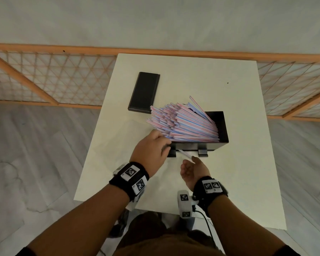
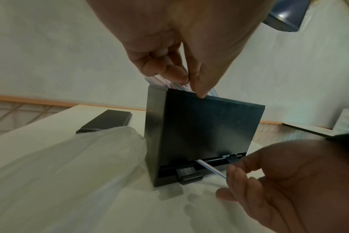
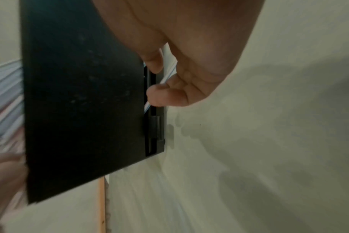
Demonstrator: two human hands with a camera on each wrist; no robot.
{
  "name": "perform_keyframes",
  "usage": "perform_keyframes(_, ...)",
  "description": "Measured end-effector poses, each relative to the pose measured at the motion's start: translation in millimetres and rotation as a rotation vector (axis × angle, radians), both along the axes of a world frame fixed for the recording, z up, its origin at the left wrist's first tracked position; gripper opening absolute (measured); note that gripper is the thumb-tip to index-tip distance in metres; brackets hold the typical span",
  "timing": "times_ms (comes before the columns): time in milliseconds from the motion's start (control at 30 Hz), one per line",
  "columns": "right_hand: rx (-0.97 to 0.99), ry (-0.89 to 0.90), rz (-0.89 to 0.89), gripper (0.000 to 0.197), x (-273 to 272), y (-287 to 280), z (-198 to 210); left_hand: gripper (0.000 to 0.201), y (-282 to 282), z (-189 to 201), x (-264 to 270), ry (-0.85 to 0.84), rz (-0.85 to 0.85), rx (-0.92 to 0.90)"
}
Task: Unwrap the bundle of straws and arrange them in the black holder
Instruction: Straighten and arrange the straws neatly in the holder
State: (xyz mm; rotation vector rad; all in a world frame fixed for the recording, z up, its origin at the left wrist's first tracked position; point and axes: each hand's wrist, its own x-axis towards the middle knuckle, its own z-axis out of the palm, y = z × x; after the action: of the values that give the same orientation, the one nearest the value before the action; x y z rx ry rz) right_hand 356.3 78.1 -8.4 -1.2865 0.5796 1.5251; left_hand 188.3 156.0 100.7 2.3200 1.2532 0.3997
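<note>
As left hand (image 1: 149, 147) grips straws (image 1: 185, 124), right hand (image 1: 192, 170) (palm-up) pinches straw (image 1: 185, 154).

Straws (image 1: 185, 124): white, pink and blue stripes. Pinched straw (image 2: 211, 169): white, blue stripe. Holder (image 1: 220, 126): matte black. Lid (image 1: 144, 92) beyond grip: black. Table (image 1: 229, 182): cream.

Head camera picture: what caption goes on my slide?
Left hand holds striped straws leaning from the black holder; right hand pinches one straw poking from its base.
</note>
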Motion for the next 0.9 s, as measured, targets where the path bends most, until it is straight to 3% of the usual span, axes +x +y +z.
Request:
perform_keyframes(133,0.016,0.062,-0.115,0.038,-1.7,11.7,-13.6,0.018,11.6,3.9,0.6,0.042,-0.038,0.021)
perform_keyframes(333,-0.034,-0.023,-0.191,0.022,-1.4,35.4,-22.4,0.013,20.1,-4.2,-2.2,0.092,-0.067,0.031)
perform_keyframes(667,0.035,-0.049,-0.235,0.023,23.3,-8.8,16.1,0.009,27.0,-11.7,1.5,0.116,-0.115,0.129)
perform_keyframes(800,0.021,-0.238,-0.167,0.015,40.8,-30.7,41.1,0.010,26.8,-12.2,4.4,0.182,-0.101,0.180)
perform_keyframes(900,0.019,-0.623,0.078,0.017,51.0,-44.1,72.3,0.008,24.2,-9.8,6.2,0.187,-0.062,0.190)
